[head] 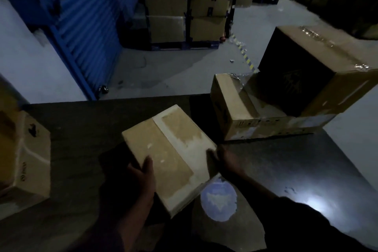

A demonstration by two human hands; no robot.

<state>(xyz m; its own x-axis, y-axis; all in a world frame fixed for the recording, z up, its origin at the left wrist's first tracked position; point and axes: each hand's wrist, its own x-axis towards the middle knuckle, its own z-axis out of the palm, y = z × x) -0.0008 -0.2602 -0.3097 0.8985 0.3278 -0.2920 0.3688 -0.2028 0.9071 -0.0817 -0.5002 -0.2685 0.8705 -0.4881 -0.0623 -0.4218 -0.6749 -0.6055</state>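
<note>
A flat brown cardboard box (169, 153) with pale tape residue on its top is tilted above the dark table (81, 133). My left hand (143, 176) grips its near left edge, thumb on the top face. On the box's right edge my right hand (223, 161) holds it with fingers curled over the top. Both forearms are in deep shadow.
A larger cardboard box (245, 116) lies on the table's far right with a big taped box (319, 63) stacked on it. Another box (26, 159) sits at the left edge. A round pale light patch (218, 200) shows under the held box. Stacked cartons (188, 6) and a blue shutter (81, 16) stand beyond.
</note>
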